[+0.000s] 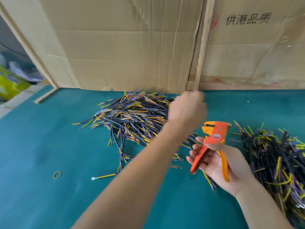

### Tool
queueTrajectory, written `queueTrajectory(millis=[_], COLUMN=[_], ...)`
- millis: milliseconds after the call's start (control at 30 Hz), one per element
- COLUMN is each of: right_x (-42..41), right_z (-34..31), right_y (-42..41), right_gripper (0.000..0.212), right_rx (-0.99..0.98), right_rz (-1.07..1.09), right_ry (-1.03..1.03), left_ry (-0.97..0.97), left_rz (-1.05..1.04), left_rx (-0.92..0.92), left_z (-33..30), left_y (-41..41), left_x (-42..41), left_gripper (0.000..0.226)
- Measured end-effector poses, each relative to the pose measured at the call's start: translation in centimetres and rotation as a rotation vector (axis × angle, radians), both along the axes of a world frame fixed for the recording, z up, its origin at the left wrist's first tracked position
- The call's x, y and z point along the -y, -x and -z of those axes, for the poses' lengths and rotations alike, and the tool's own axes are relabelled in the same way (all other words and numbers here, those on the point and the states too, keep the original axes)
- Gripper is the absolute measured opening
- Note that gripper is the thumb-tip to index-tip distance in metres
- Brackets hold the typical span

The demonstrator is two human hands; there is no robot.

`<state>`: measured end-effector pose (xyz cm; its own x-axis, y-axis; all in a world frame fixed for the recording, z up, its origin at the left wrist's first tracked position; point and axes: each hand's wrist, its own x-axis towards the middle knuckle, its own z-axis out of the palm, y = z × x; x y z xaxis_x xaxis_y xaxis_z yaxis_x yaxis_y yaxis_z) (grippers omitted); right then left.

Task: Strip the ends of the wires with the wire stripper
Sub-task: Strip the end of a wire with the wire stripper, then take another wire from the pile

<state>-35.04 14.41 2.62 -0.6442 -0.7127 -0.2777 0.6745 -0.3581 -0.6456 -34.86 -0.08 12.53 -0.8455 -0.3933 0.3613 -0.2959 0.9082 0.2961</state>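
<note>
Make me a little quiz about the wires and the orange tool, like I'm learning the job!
1. True or false: the right hand holds the orange wire stripper.
2. How many wire piles lie on the green table? A) one B) two C) four
3. Fill in: the left hand reaches over the ____ pile, below the cardboard wall.

Key: 1 true. 2 B: the second pile lies at the right. 3 middle.

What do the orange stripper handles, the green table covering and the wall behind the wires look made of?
Orange wire stripper: handles look like matte plastic or a plastic coating, uniform colour, no metal glint. Teal green table covering: likely felt or rubber mat, flat and dull. Brown back wall: corrugated cardboard, creased with fold lines.
</note>
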Motion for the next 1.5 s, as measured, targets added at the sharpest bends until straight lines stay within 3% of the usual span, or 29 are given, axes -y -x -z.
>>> queueTrajectory(millis=[67, 167, 367, 533, 633, 700, 800, 967, 1100, 1167, 1300, 1500], right_x=[-0.2, -0.4, -0.5, -0.6, -0.7, -0.9, -1.7, -3.3, -4.8, -5.5, -4.9, -2.0], right_z=[-0.5, -0.4, -0.5, -0.4, -0.5, -0.7, -1.1, -2.0, -2.7, -2.7, -2.7, -2.9], right_y=[0.0, 0.3, 0.4, 0.7, 0.8, 1.0, 1.8, 3.6, 4.6, 4.8, 3.9, 2.0], right_gripper=[0.043, 0.047, 0.049, 0.048, 0.050, 0.055, 0.055, 0.053, 0.087, 0.094, 0.091, 0.075], right_rx=[-0.006, -0.004, -0.015, 0.025, 0.036, 0.032, 0.005, -0.027, -0.017, -0.026, -0.082, -0.114], right_rz=[0.021, 0.011, -0.046, -0.050, -0.039, -0.032, 0.015, 0.304, 0.457, 0.472, 0.367, 0.145], right_ry=[0.016, 0.021, 0.047, 0.063, 0.070, 0.060, 0.060, 0.178, 0.324, 0.366, 0.307, 0.242], left_ry=[0.067, 0.211, 0.302, 0.429, 0.185, -0.203, -0.692, -1.009, -1.027, -0.973, -0.896, -0.605], left_rz=[-0.141, -0.120, 0.000, 0.019, -0.040, 0.000, 0.101, 0.071, 0.034, 0.028, 0.052, 0.063], left_rx=[0.125, 0.322, 0.323, 0.311, 0.243, 0.158, -0.053, -0.299, -0.400, -0.420, -0.431, -0.372], left_z=[1.3, 3.6, 4.5, 0.7, -2.1, -2.7, -0.3, 6.7, 9.6, 10.0, 10.1, 9.9], left_y=[-1.5, -2.7, -2.6, -2.7, -3.9, -5.5, -7.3, -5.5, -5.2, -5.2, -5.1, -5.5], left_x=[4.9, 7.8, 9.1, 8.4, 7.9, 7.3, 3.5, -2.9, -5.0, -5.4, -5.6, -5.3], left_gripper=[0.022, 0.024, 0.025, 0.029, 0.023, 0.013, 0.017, 0.015, 0.015, 0.017, 0.020, 0.019])
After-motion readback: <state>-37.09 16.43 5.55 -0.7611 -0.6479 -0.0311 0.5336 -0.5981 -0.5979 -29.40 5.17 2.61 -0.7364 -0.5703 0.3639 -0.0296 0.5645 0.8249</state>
